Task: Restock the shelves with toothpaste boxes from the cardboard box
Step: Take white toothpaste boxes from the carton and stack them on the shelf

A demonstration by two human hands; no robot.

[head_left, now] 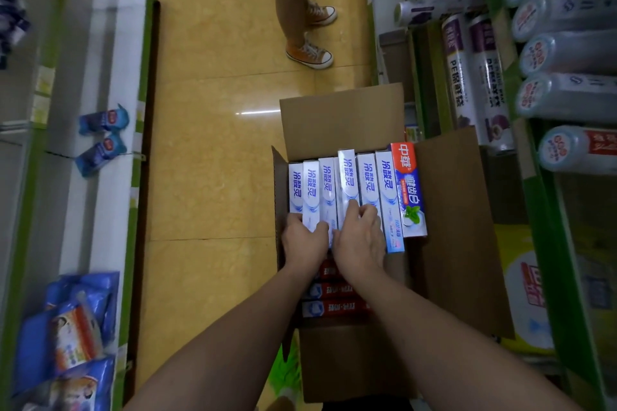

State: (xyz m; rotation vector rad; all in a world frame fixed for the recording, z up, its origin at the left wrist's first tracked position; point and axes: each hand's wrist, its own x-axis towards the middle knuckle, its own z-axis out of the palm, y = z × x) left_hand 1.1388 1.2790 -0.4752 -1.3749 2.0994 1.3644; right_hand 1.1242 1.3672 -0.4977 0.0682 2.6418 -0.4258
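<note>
An open cardboard box stands on the floor at centre right. Inside it a row of several white toothpaste boxes stands on edge, with a red and blue toothpaste box at the row's right end. Red toothpaste boxes lie lower down in the box, partly under my forearms. My left hand curls its fingers over the near ends of the left white boxes. Beside it, my right hand grips the near ends of the middle white boxes, one of which sits higher than the rest.
A white shelf with green edging runs along the left, holding two blue packets and blue bags. Green shelves on the right carry clear tubs and wrap rolls. A person's legs in orange sneakers stand on the tiled aisle.
</note>
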